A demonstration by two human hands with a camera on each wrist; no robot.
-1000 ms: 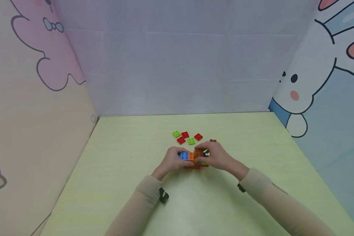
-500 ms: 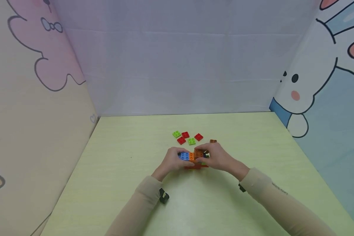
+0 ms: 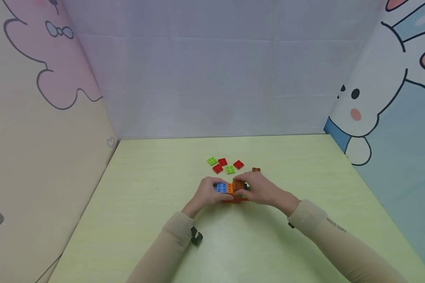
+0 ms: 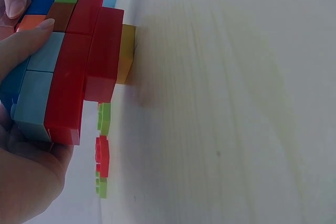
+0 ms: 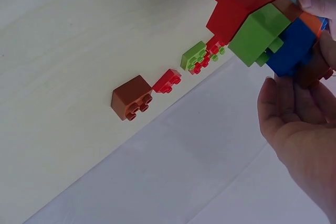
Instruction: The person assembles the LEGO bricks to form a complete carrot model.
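Note:
Near the middle of the table, both hands are on a build of toy bricks [image 4: 71, 87] in red, blue, orange, brown and green. My left hand [image 3: 207, 192] grips its left end, thumb on the near side and fingers behind. My right hand [image 3: 261, 189] pinches a brown brick [image 3: 238, 184] on top, beside the orange brick [image 3: 230, 187] and the blue brick [image 3: 221, 187]. In the right wrist view, a green brick [image 5: 260, 35] and a dark blue brick [image 5: 294, 47] form the right end. A yellow brick [image 4: 127, 53] shows at the underside; the fingers hide part of the build.
Behind the build lie several thin loose bricks, among them a green one [image 3: 211, 161] and a red one [image 3: 238, 164]. A separate brown brick [image 5: 131, 98] stands just beyond the right hand. Fabric walls [image 3: 212, 86] border the table [image 3: 145, 220] at the back and sides.
Both hands keep their hold on the build with hardly any movement. The loose bricks stay where they were.

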